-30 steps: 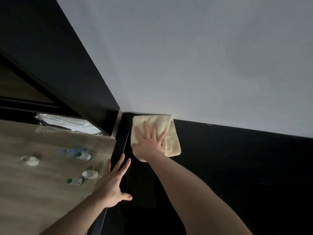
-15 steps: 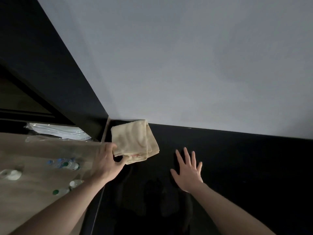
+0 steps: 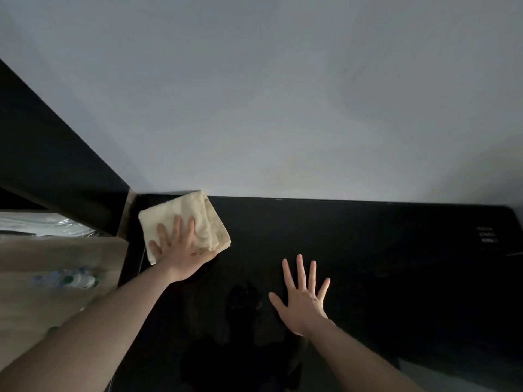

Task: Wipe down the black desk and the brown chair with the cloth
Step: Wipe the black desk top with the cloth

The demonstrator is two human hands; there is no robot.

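Observation:
A folded cream cloth (image 3: 195, 216) lies flat in the far left corner of the glossy black desk (image 3: 382, 264), close to the wall. My left hand (image 3: 181, 250) presses on the cloth with straight, spread fingers. My right hand (image 3: 302, 295) rests flat on the bare desk to the right of the cloth, fingers spread, holding nothing. The brown chair is out of view.
A pale grey wall (image 3: 283, 108) rises behind the desk. A black panel (image 3: 56, 165) borders the desk on the left. Beyond it a lower wooden surface (image 3: 42, 278) carries plastic bottles (image 3: 70, 280) and clear plastic wrapping (image 3: 48, 226). Small white markings (image 3: 487, 238) sit at the desk's far right.
The cloth passed from my right hand to my left. My left hand pinched it half a second ago and now presses it flat. My right hand moved right onto the bare desk.

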